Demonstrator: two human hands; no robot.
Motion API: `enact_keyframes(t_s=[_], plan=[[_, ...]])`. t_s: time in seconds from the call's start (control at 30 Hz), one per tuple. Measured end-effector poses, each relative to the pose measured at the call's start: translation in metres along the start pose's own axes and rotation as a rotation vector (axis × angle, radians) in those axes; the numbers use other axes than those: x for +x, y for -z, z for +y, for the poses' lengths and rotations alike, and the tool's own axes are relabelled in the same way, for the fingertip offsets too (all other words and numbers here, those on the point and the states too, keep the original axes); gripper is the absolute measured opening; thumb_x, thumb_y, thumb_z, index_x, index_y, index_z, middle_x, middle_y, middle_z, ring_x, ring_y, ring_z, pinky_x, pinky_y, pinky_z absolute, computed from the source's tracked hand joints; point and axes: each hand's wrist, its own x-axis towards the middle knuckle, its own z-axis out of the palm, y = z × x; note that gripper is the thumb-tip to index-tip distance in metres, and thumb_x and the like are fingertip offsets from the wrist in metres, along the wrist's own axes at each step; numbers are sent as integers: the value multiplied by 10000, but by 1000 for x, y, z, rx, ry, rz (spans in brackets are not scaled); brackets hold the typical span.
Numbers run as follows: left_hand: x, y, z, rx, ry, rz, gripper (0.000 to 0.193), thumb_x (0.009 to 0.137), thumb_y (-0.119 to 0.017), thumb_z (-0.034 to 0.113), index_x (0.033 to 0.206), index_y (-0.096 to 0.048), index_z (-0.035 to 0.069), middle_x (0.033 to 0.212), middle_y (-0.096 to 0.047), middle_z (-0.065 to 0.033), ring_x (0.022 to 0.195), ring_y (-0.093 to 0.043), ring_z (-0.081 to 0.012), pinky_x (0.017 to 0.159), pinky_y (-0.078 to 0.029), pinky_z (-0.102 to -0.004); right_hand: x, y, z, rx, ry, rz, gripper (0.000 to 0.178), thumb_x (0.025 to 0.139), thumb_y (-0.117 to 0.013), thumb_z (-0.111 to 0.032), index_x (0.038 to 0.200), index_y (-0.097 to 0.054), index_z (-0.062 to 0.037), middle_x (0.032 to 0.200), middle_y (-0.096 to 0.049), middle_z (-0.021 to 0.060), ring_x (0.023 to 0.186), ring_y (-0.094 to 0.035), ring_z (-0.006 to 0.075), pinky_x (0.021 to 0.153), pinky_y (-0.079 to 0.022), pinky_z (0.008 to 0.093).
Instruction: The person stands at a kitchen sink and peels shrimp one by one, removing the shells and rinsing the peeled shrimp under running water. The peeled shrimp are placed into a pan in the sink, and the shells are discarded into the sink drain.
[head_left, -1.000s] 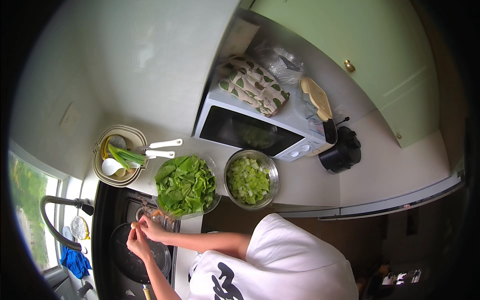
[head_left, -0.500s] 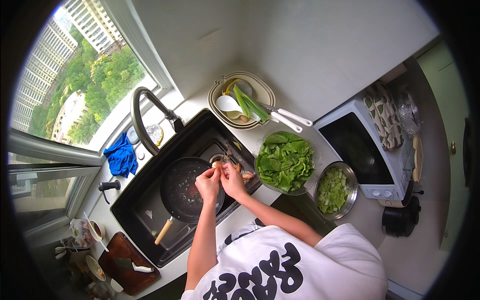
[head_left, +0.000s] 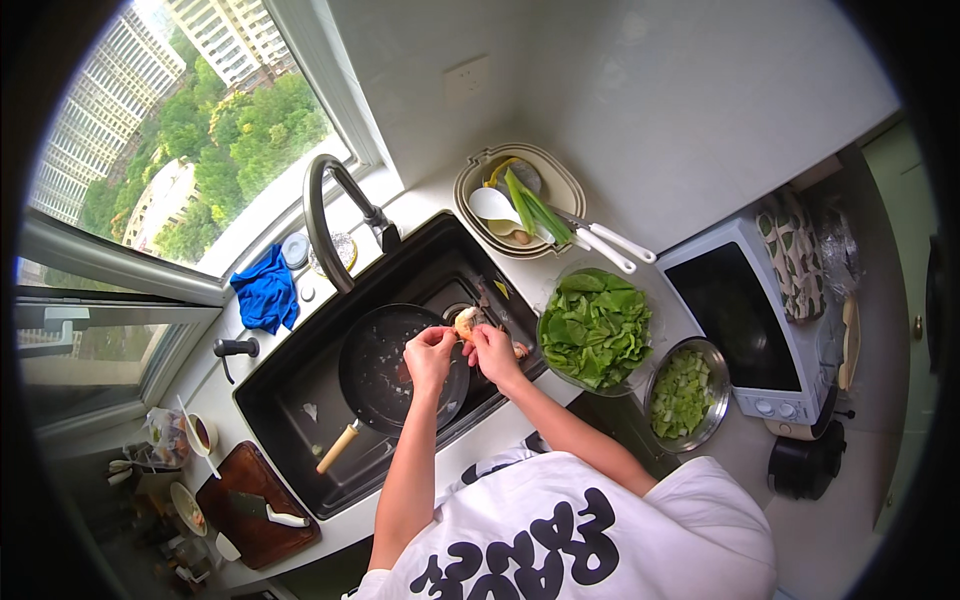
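Note:
Over the right part of the black sink (head_left: 290,430), my right hand (head_left: 494,357) grips a small, rounded tan-and-white piece of food (head_left: 467,322), its exact kind unclear. Close against it, my left hand (head_left: 430,358) is closed in a pinch; what its fingertips hold is too small to make out. Below both hands a dark frying pan (head_left: 375,365) with a wooden handle lies in the sink, pale scraps scattered on its surface. Brownish scraps (head_left: 520,350) lie in the sink beside my right hand, partly hidden by it.
Right of the sink stand a bowl of green leaves (head_left: 595,325), a metal bowl of chopped greens (head_left: 722,395) and a microwave (head_left: 735,310). Nested basins (head_left: 572,190) hold scallions and utensils. A faucet (head_left: 318,225) arches over the sink. A knife (head_left: 285,517) rests on a brown board (head_left: 245,475).
My hands have drawn slightly apart, and the tan-and-white piece now shows more fully, raised in my right fingers. The whole view has shifted a little, moving the scene rightward.

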Motion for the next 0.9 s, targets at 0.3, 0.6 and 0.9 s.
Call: enact_keyframes(t_s=[0.3, 0.6, 0.9], plan=[[39, 2, -37, -197, 28, -258, 178, 926, -705, 71, 1074, -769, -3, 872, -769, -64, 765, -686, -94, 718, -546, -268, -13, 8, -32, 170, -43, -423, 252, 1138, -444, -187, 1106, -622, -10, 833, -599, -10, 647, -511, 48, 584, -438, 207], [22, 31, 0, 90, -286, -221, 226, 911, -747, 79, 1121, -787, 7, 923, -798, -104, 781, -708, -100, 734, -561, -264, -17, 8, -54, -398, 277, 68, 129, 995, -679, -149, 966, -642, -28, 814, -742, 125, 683, -725, 236, 613, -543, 360], [-6, 20, 23, 5, -14, -193, 256, 942, -784, 176, 1085, -794, -36, 895, -800, -99, 693, -721, -104, 633, -574, -250, -31, 0, -52, -819, 598, 23, 129, 989, -675, -168, 987, -626, -49, 889, -732, 137, 787, -720, 357, 657, -560, 457]])
